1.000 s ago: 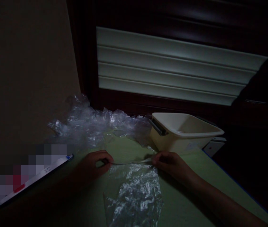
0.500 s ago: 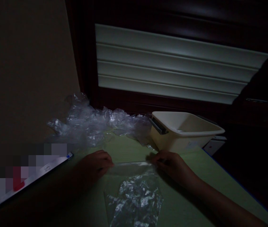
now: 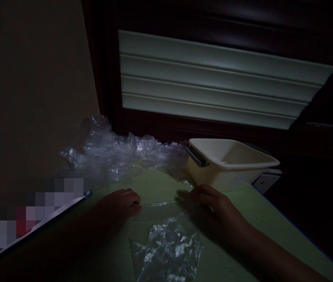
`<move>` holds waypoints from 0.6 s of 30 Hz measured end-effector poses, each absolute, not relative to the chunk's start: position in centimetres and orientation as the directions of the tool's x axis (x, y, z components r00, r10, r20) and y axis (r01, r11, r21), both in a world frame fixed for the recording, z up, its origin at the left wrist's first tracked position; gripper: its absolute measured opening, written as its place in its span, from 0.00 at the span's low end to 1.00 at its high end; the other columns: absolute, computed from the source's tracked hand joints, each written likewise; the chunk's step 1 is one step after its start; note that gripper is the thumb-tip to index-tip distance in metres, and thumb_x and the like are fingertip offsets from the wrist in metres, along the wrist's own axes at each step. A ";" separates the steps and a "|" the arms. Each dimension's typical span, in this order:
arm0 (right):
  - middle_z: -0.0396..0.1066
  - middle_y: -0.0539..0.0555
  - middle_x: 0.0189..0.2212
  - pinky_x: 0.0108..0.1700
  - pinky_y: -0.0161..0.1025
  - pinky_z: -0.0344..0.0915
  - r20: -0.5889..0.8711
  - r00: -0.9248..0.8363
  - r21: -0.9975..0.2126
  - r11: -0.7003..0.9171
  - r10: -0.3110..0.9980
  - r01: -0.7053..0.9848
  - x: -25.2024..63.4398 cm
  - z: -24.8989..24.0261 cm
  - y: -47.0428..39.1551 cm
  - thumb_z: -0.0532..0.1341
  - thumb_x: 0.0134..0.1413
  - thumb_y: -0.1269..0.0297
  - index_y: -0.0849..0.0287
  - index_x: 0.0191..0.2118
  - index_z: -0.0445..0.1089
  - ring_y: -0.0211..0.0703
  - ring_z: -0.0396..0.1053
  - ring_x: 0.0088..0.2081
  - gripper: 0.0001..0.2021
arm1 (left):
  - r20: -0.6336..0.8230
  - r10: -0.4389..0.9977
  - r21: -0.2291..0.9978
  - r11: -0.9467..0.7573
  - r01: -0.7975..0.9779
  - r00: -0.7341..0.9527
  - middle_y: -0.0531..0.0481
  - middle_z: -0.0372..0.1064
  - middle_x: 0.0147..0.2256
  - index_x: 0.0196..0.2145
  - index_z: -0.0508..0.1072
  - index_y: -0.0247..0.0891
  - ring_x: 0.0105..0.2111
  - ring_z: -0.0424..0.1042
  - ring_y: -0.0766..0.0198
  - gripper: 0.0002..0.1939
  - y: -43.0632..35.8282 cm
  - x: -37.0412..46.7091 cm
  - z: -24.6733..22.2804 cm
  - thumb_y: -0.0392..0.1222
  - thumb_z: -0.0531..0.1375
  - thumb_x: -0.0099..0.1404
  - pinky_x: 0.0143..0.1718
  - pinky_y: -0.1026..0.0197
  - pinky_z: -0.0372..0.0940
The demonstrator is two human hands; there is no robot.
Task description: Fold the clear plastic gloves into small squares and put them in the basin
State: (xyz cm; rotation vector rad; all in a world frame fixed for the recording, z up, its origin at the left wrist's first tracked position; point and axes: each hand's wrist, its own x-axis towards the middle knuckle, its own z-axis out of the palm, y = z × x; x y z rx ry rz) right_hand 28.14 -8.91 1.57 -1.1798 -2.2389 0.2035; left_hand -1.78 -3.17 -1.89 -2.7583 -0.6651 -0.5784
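A clear plastic bag (image 3: 166, 250) lies flat on the green tabletop (image 3: 154, 184), with crinkled clear plastic showing inside it. My left hand (image 3: 119, 205) rests at the bag's upper left corner, thumb and index finger closed on its edge. At the upper right corner, my right hand (image 3: 217, 211) has its fingers curled together at the bag's edge, slightly raised over its own shadow. Its fingertips are dark, and the grip there is hard to make out.
Crumpled clear plastic (image 3: 107, 152) is heaped along the back left. A cream plastic bin (image 3: 213, 176) with dark handles stands at the back right, beyond my right hand. A flat white-edged item (image 3: 57, 211), partly blurred out, lies at left. A louvered panel (image 3: 207, 78) rises behind.
My right hand has risen slightly and its shadow has shifted left. A gap has opened between my left thumb and knuckles. The bag has hardly moved.
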 end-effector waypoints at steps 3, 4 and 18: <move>0.74 0.62 0.38 0.39 0.41 0.69 0.393 -0.546 -0.307 0.665 0.740 0.680 27.6 1.8 -9.4 0.54 0.52 0.78 0.63 0.42 0.76 0.48 0.72 0.38 0.16 | 0.402 0.397 -0.154 -0.859 0.488 0.825 0.49 0.70 0.37 0.36 0.72 0.37 0.36 0.68 0.61 0.11 -3.8 -1.6 -1.0 0.25 0.54 0.62 0.37 0.61 0.61; 0.74 0.61 0.37 0.39 0.41 0.69 0.370 -0.569 -0.285 0.673 0.734 0.683 27.5 1.7 -9.4 0.55 0.53 0.78 0.63 0.41 0.76 0.48 0.72 0.37 0.14 | 0.399 0.401 -0.149 -0.859 0.490 0.825 0.48 0.70 0.37 0.36 0.72 0.36 0.36 0.68 0.61 0.11 -3.9 -1.6 -0.8 0.24 0.54 0.62 0.38 0.61 0.62; 0.75 0.59 0.42 0.45 0.43 0.67 0.302 -0.630 -0.252 0.697 0.716 0.671 26.9 2.9 -8.4 0.54 0.57 0.75 0.59 0.48 0.73 0.47 0.72 0.42 0.16 | 0.400 0.250 -0.094 -0.946 0.311 0.882 0.44 0.74 0.39 0.39 0.73 0.34 0.41 0.70 0.61 0.15 -4.0 -1.7 -1.0 0.28 0.47 0.70 0.43 0.62 0.66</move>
